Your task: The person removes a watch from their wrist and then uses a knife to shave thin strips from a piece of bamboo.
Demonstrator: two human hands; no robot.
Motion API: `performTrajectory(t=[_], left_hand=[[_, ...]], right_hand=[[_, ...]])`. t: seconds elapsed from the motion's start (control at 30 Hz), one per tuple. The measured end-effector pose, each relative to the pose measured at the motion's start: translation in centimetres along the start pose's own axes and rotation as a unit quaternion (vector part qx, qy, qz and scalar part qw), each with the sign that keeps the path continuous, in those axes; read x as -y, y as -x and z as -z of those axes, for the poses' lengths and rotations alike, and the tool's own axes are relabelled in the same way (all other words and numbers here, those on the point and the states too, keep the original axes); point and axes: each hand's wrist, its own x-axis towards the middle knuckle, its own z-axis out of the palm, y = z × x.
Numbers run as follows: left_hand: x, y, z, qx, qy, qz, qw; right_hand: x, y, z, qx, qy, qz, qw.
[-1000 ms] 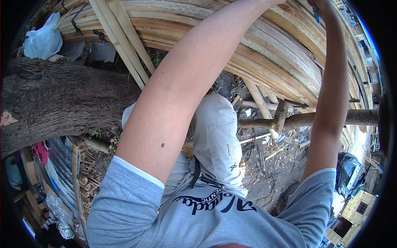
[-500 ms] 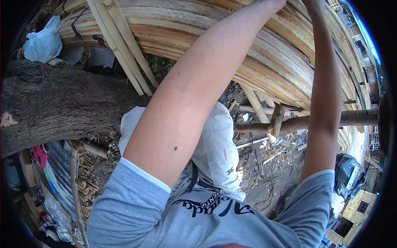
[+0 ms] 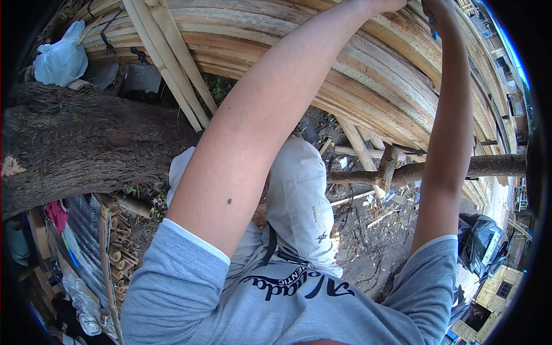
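Both my arms stretch forward over a large stack of sawn timber planks (image 3: 253, 34). My left hand (image 3: 386, 4) is at the top edge of the view, over the planks and close beside the right hand; its fingers are mostly cut off. My right hand (image 3: 441, 10) is closed at the top edge too. From its near side sticks out a small blue-and-dark object (image 3: 433, 27), whose kind I cannot tell.
A thick tree trunk (image 3: 86, 141) lies to the left, with a pale plastic bag (image 3: 60, 54) beyond it. Two upright boards (image 3: 167, 57) lean against the stack. A rough wooden pole (image 3: 483, 165) crosses at right. Bamboo pieces (image 3: 121, 241) and a motorcycle (image 3: 480, 241) flank me.
My left forearm has shifted slightly, its hand moving right toward the right hand. Both hands show a little more at the top edge, and the blue-and-dark object has come into view.
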Motion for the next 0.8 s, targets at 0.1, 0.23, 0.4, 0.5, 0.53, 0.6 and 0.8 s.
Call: performTrajectory(t=[0.1,0.23,0.4,0.5,0.53,0.6,0.8], left_hand=[[3.2,-0.2,-0.2,-0.002,-0.008,-0.014,1.0],[5.3,-0.3,0.0,0.01,0.181,-0.159,0.971],[5.2,0.1,0.5,0.01,0.196,-0.162,0.967],[6.0,-0.3,0.0,-0.003,0.179,-0.186,0.966],[6.2,-0.3,-0.1,-0.005,0.18,-0.202,0.963],[6.1,-0.3,0.0,0.01,0.176,-0.207,0.962],[6.0,-0.2,1.1,0.086,0.212,-0.215,0.949]], right_hand=[[-0.8,-0.7,0.5,0.037,-0.025,0.015,0.999],[1.1,1.4,0.4,0.039,-0.026,0.032,0.998],[1.7,2.2,0.0,0.031,-0.053,0.022,0.998],[0.6,1.5,0.7,0.072,-0.052,0.025,0.996],[-7.2,-5.2,3.6,0.071,-0.052,0.024,0.996],[-17.0,-14.0,3.1,0.12,-0.362,-0.131,0.915],[0.9,3.7,1.4,0.128,-0.086,0.001,0.988]])
